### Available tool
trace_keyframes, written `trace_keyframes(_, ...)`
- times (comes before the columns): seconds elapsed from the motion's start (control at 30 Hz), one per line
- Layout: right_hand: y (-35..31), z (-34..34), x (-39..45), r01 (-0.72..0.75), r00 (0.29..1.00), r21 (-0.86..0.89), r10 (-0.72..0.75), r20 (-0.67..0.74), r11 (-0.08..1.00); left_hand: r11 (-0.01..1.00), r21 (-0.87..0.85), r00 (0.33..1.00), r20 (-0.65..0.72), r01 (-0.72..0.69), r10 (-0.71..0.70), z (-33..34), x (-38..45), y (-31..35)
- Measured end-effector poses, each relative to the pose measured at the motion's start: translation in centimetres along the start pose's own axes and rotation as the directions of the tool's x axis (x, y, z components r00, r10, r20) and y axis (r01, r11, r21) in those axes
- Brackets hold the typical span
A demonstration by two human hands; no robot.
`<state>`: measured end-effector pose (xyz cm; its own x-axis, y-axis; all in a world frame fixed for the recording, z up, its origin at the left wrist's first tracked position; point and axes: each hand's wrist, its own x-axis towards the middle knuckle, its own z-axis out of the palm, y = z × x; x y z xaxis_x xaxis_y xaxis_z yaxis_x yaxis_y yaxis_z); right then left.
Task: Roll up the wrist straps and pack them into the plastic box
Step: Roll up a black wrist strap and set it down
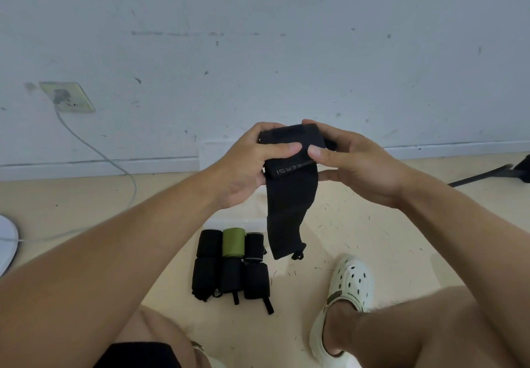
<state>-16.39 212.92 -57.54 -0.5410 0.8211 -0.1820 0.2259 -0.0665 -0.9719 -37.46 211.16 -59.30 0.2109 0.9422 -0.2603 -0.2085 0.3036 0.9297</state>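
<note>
Both hands hold one black fabric wrist strap (pixel 286 195) up in the air, above the pale floor (pixel 372 224). The left hand (pixel 249 166) grips the left side of its upper part, with the thumb lying across the front. The right hand (pixel 352 163) grips the right side, its thumb also on the front and the fingers curled behind. The upper part is partly rolled, with the roll's axis going left to right, and a label with pale letters shows just under the thumbs. The free end hangs down, so the long axis is close to vertical, and a small loop is at the bottom tip.

On the floor below, six rolled wrist straps (pixel 229 264) lie close together in two rows of three. One is green (pixel 233 241); the others are black. A clear plastic box (pixel 246 218) is partly visible behind the hands, and I cannot tell what is inside.
</note>
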Motion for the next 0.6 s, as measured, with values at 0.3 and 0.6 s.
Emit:
trace_keyframes(0.3, 0.0, 2.0, 0.0, -0.108, 0.992, -0.412, 0.125, 0.015, 0.905, 1.000, -0.010, 1.000, 0.001, -0.003, 0.003, 0.4, -0.3, -0.5)
trace_keyframes(0.6, 1.0, 3.9, 1.2, 0.041, 0.919, -0.441, -0.208, -0.336, 0.896, 0.983, -0.185, 1.000, -0.026, -0.015, 0.010, 1.7, -0.5, -0.9)
